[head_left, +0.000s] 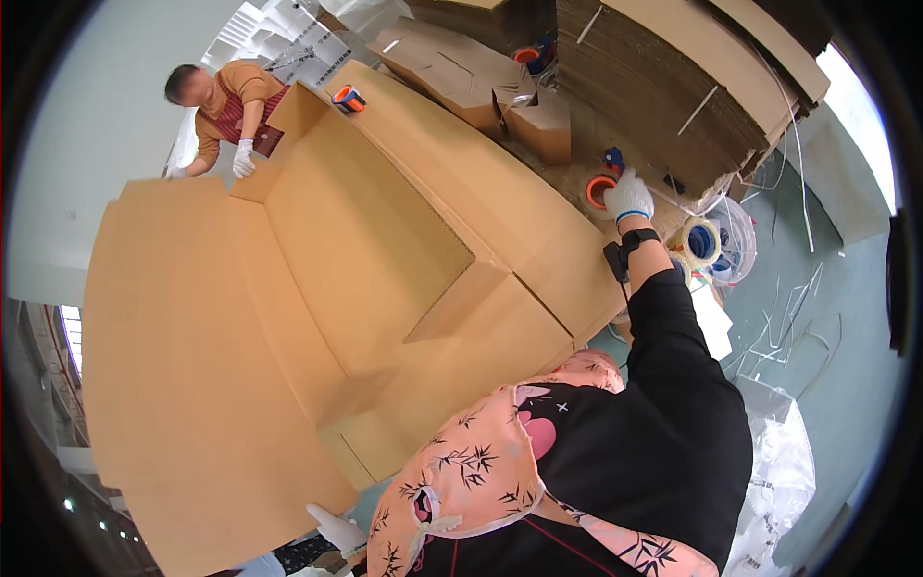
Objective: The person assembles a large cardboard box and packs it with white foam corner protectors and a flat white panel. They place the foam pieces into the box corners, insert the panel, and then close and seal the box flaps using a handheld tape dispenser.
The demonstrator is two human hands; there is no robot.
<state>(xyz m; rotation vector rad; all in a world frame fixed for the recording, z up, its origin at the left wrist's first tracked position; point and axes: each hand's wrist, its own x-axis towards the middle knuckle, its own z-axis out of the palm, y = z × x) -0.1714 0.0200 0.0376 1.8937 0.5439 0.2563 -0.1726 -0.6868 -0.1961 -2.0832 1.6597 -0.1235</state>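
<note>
A large brown cardboard carton [332, 279] stands with its top uncovered in front of me, one broad flap [183, 385] folded out to the left. At the upper right my right hand [631, 199], in a white glove, is closed on a tape dispenser [598, 191] with an orange-red hub and a blue part. My left hand [338, 529], gloved too, is low in view at the flap's near edge. Its fingers look stretched out, though partly hidden. A second tape dispenser [349, 98], orange and blue, lies on the cardboard along the carton's far side.
A co-worker [236, 115] in white gloves holds the carton's far end. Stacked flat cardboard [663, 87] rises at the upper right. Tape rolls [700, 242] and a clear plastic bucket [735, 245] stand right of my forearm. Loose white straps [798, 317] lie on the floor.
</note>
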